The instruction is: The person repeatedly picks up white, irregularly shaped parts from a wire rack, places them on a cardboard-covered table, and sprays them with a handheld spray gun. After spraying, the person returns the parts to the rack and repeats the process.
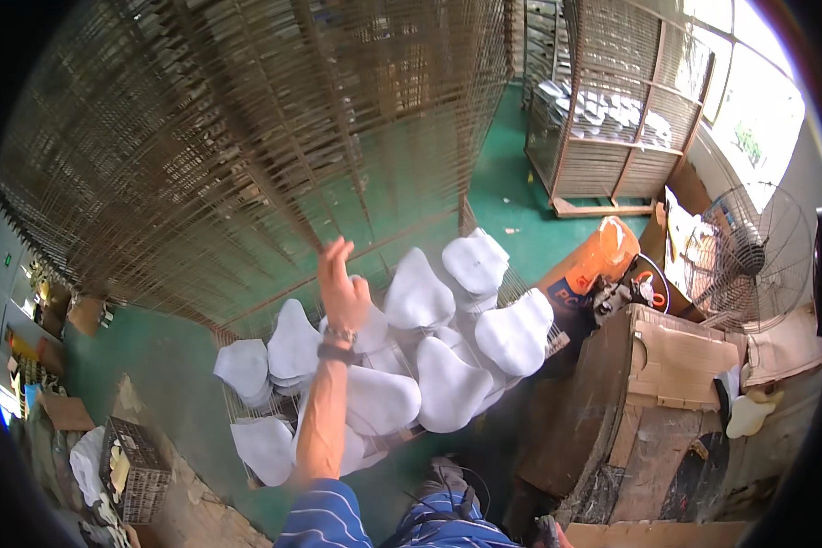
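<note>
Pads, white, in stacks on near side and to right of left fingers, these slightly spread; wire rack beyond them. Right hand barely seen, fingers cannot tell.

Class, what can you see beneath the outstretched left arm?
Beneath the left hand and forearm lie white rounded pads, some stacked. The arm hides parts of several, upper pads cover most of those below, and their full number cannot be told.

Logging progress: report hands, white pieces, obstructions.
Left hand empty, raised over white pieces. Right hand barely visible at lower edge, grip unclear. Pieces partly stacked. Tall wire rack beyond.
</note>
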Tool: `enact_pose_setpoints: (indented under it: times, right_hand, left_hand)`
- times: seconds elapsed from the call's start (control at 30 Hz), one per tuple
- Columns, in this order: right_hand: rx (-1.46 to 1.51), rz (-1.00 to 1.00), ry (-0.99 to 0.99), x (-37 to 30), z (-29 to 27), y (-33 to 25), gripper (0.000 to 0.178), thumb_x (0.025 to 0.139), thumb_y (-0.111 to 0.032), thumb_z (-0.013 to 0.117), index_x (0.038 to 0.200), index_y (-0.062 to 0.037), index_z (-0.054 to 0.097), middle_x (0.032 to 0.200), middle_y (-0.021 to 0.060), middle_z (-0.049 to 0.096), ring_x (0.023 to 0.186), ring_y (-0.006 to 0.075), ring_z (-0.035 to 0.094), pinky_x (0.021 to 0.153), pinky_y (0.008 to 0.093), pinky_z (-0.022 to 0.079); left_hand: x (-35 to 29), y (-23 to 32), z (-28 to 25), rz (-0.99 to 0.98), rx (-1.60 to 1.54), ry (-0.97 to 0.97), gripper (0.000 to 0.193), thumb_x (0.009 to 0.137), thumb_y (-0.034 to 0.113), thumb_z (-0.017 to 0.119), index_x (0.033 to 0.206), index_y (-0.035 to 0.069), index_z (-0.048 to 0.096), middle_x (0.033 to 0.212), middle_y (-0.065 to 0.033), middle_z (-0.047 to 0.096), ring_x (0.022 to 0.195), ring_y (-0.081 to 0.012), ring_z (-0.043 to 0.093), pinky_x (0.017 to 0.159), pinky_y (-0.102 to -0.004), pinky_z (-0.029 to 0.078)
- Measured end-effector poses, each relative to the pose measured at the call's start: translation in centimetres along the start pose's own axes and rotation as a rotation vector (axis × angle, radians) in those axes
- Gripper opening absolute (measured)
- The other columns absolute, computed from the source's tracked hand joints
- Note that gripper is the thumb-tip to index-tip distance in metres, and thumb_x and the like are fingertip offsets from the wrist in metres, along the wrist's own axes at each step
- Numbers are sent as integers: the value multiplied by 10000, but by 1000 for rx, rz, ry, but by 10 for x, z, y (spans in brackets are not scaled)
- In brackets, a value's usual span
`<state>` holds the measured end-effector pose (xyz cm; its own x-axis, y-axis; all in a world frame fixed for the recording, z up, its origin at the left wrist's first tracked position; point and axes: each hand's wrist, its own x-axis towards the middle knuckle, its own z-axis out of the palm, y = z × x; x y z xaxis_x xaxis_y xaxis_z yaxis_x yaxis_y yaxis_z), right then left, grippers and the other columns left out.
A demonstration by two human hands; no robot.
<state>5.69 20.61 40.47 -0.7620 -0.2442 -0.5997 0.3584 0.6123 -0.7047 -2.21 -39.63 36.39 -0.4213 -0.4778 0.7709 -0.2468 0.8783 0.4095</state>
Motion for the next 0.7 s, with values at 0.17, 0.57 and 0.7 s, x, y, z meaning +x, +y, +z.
enact_pose_setpoints:
  times: [0.17,0.57,0.7]
  right_hand:
    - [11,-37,-27,-8,-6,11,390,996,-94,557,1381,-89,619,1315,139,680,1237,258,622,1028,373,474]
    - [62,-191,56,-31,-7,33,420,991,-93,540,1407,-88,592,1329,154,662,1193,288,641,983,386,514]
    - [37,-175,55,-26,-3,68,441,995,-66,525,1434,-87,568,1363,124,646,1195,233,628,924,350,550]
  left_hand:
    - [135,8,-46,229,226,185,547,706,-26,538,1245,63,570,1448,-143,504,1396,-403,415,1173,-549,323]
    - [170,20,-44,196,652,145,403,725,-5,687,1097,101,575,1279,-111,518,1285,-354,460,1185,-621,288]
    - [123,45,-48,229,613,148,407,686,-35,660,1063,94,576,1311,-134,505,1294,-380,444,1197,-636,269]
